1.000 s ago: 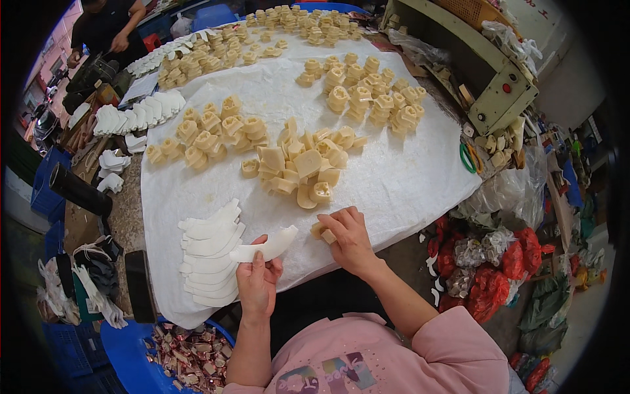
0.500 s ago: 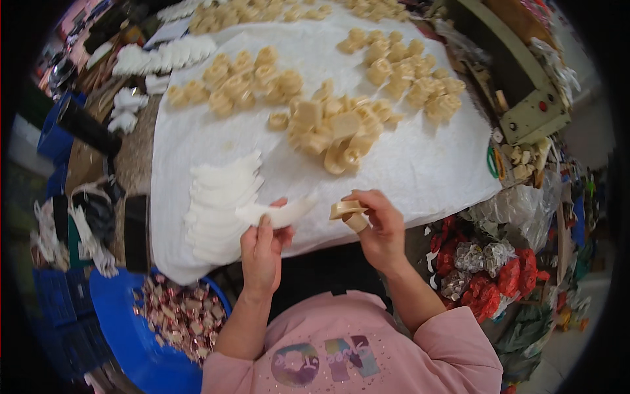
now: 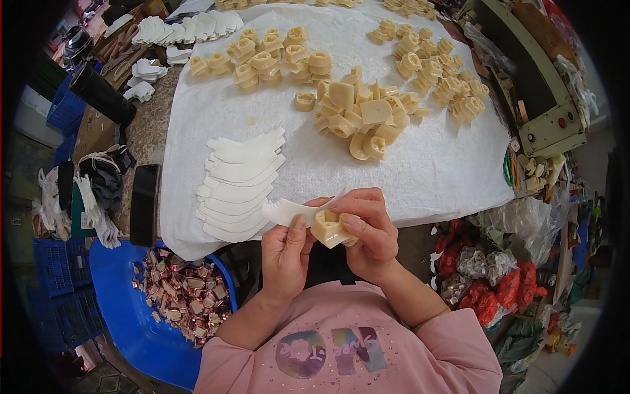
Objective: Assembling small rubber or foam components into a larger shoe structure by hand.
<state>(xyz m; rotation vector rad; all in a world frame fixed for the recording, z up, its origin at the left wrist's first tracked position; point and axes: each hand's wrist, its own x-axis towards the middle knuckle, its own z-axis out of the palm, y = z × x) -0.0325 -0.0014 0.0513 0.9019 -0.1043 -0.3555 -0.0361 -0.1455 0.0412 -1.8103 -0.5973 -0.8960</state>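
My left hand (image 3: 283, 255) pinches a curved white strip (image 3: 286, 211) between thumb and fingers. In my right hand (image 3: 375, 238) is a small beige faceted cup-like piece (image 3: 328, 230), its hollow side facing up. Both hands meet over the table's near edge, and the strip runs behind the beige piece, seemingly against its side; the contact is partly hidden by fingers. Left of my hands, a fanned row of similar white strips (image 3: 236, 190) lies on the white cloth (image 3: 315, 154). Beyond them stands a heap of beige pieces (image 3: 367, 115).
More beige pieces (image 3: 262, 60) are grouped farther back. At the left edge lie a dark flat phone-like object (image 3: 144, 203) and a black cylinder (image 3: 102, 95). Below left, a blue tub (image 3: 111, 289) holds shiny pinkish pieces. A green-grey machine (image 3: 551, 134) borders the right side.
My hands have come together: the right moved left with the beige piece, and the left brought the strip against or close behind it. The head view has shifted, so the table appears slightly displaced.
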